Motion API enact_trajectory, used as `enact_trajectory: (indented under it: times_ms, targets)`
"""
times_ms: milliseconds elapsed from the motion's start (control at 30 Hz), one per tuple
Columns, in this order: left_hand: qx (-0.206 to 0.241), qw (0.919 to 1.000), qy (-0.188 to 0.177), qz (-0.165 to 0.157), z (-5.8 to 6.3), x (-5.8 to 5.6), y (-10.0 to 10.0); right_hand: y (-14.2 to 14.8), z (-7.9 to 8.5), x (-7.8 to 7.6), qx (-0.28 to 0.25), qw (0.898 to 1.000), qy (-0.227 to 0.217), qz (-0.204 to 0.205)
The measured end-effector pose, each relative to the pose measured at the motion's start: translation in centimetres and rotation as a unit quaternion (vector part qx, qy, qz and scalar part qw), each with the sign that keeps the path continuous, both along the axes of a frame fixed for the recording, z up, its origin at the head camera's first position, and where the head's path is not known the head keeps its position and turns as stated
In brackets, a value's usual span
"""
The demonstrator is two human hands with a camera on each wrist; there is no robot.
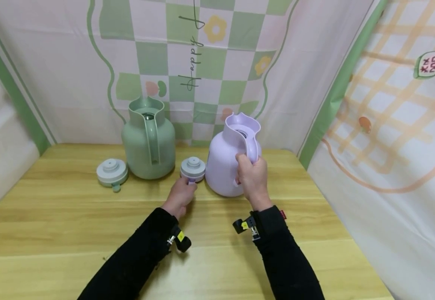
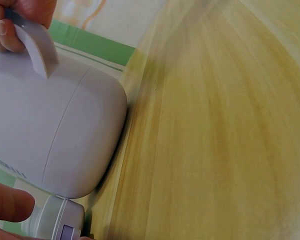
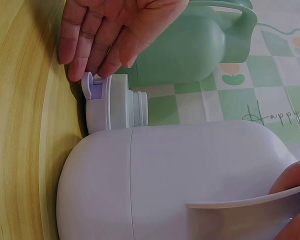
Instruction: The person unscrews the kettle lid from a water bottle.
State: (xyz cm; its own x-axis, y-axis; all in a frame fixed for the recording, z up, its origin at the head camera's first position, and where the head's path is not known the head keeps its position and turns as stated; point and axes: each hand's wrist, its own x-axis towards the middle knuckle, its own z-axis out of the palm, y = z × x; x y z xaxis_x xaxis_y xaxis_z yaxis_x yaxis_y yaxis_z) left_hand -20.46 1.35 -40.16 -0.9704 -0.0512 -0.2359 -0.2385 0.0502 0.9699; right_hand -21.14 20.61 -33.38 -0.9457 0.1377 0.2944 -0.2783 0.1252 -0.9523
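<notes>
My right hand [image 1: 254, 177] grips the handle of a lilac vacuum jug [image 1: 222, 162], thumb on top. The jug has no lid on, and its base is at the table. Beside it on the left lies a lid [image 1: 192, 167], its pale stopper side up and its purple tab toward me. At that tab is my left hand [image 1: 181, 196]; its fingers [image 3: 92, 47] are extended, with the tips right at the tab and the thumb apart. In the left wrist view the lid [image 2: 57, 217] shows between thumb and fingers, close to the jug [image 2: 85, 130].
A green vacuum jug [image 1: 147, 146], also lidless, stands upright at the back left, handle toward me. Left of it a second lid [image 1: 111, 173] with a green tab lies stopper up. A patterned cloth [image 1: 236, 50] hangs behind the wooden table [image 1: 52, 237].
</notes>
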Motion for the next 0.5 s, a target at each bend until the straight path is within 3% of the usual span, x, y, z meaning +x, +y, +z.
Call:
enact_trajectory:
  times_ms: [367,500]
  targets:
    - [-0.007,0.9995,-0.022,-0.023,-0.12,0.26,0.05,0.33,-0.18,-0.01,-0.014,1.000,-0.012,0.009]
    - [-0.022,0.9991,-0.022,-0.027,-0.20,0.40,-0.07,0.52,-0.28,0.08,0.005,1.000,-0.005,0.003]
